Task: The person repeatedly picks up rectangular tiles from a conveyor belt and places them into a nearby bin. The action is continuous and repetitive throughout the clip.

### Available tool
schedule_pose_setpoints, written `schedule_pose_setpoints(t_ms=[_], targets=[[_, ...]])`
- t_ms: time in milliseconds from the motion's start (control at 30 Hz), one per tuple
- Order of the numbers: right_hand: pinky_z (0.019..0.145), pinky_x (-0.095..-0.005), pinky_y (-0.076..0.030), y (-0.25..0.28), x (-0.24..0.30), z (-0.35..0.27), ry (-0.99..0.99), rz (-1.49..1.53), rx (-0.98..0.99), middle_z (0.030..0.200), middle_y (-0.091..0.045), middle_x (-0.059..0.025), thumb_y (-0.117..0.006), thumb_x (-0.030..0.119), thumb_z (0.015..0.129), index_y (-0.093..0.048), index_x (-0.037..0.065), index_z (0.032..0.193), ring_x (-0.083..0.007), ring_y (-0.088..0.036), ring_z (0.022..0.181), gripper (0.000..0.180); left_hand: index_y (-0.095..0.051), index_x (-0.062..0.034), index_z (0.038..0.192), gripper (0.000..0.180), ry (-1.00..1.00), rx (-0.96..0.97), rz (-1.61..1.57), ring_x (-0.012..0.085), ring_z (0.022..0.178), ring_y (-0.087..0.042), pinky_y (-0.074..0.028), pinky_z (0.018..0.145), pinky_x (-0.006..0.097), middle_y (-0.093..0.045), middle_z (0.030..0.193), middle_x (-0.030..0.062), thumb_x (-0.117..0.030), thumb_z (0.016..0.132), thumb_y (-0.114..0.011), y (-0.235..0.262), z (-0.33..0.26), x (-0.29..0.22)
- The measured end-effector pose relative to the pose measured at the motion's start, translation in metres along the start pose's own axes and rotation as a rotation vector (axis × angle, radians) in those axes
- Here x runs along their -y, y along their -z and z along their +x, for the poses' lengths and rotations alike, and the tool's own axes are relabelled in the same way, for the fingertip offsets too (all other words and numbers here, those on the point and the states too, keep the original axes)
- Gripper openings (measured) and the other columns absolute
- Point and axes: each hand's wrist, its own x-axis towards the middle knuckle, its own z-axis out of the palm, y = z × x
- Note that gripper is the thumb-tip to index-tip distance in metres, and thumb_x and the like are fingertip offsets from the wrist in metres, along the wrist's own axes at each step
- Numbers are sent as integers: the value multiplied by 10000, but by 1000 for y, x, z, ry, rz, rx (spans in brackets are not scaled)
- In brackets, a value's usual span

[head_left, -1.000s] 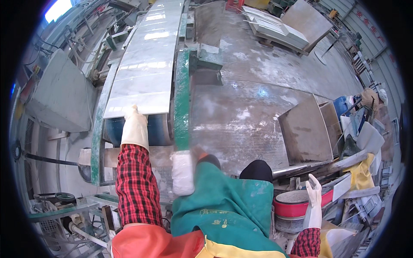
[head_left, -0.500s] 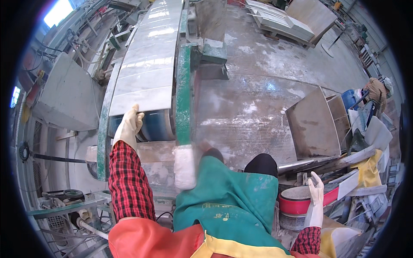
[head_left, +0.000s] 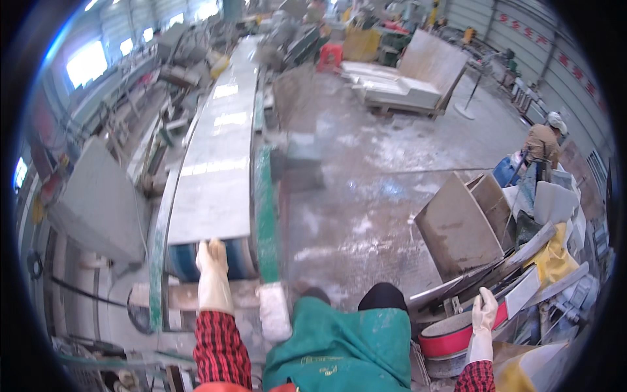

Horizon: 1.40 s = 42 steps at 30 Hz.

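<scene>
My left hand [head_left: 213, 261], in a pale rubber glove, is closed at the near edge of a glossy white stone slab [head_left: 210, 212]. Its fingers curl against that edge, their tips partly hidden. More white slabs lie end to end beyond it along a conveyor. Under the near slab shows the conveyor's blue roller end [head_left: 241, 260]. My right hand [head_left: 484, 313], gloved alike, holds nothing; its fingers are loosely bent and apart. It hovers at my right, beside a round container with a red band [head_left: 446, 342].
A green rail [head_left: 266, 215] with a white-wrapped end [head_left: 274, 312] runs along the conveyor's right side. Brown boards [head_left: 457, 225] lean at the right, near stone offcuts and a yellow cloth [head_left: 555, 253]. Another person [head_left: 543, 144] stands farther back. A stack of white slabs [head_left: 392, 88] rests beyond.
The view has tilted up, showing more of the hall and the other person. My left hand stays at the slab's edge, slightly nearer its middle. My right hand remains beside the container.
</scene>
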Motion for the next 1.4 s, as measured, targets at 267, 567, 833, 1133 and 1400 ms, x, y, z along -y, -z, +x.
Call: schedule_pose_setpoints(t_ms=[267, 567, 833, 1133, 1400], targets=[[1153, -489, -374, 37, -114, -27, -393, -599, -226, 1409, -568, -252, -592, 256, 979, -591, -21, 1346, -412, -503, 1334, 460, -531, -15, 1375, 426, -691, 550, 932, 213, 903, -694, -570, 801, 331, -680, 1095, 154, -226, 1020, -636, -32, -95, 39], [1008, -512, -419, 38, -61, -19, -406, -580, -288, 1238, -608, -207, -584, 246, 938, -603, -6, 1254, -399, -540, 1193, 404, -445, 17, 1456, 638, -1209, 859, 1836, 433, 1358, -466, -369, 1154, 472, -513, 1450, 277, -262, 926, -666, -60, -91, 82], [901, -507, -490, 58, -57, 4, -695, -509, -42, 1056, -665, -203, -634, 330, 940, -677, 11, 1097, -403, -622, 1017, 358, -402, -26, 1503, 727, -1156, 718, 2177, 433, 1504, -275, -222, 1240, 487, -324, 1605, 277, -385, 927, -663, -62, -132, 102], [961, -513, -445, 34, -69, -1, -344, -605, -337, 1167, -624, -206, -648, 332, 920, -639, 2, 1149, -414, -561, 1107, 401, -428, -31, 1485, 724, -1118, 764, 2236, 456, 1505, -254, -201, 1243, 500, -248, 1628, 297, -412, 918, -670, -68, -130, 104], [926, -494, -452, 38, -23, 18, -521, -469, -216, 1058, -630, -166, -675, 356, 843, -647, 48, 1047, -377, -576, 1034, 371, -539, 36, 1400, 705, -1311, 926, 2151, 482, 1451, -317, -239, 1214, 524, -356, 1549, 355, -408, 873, -688, -37, -60, 79]])
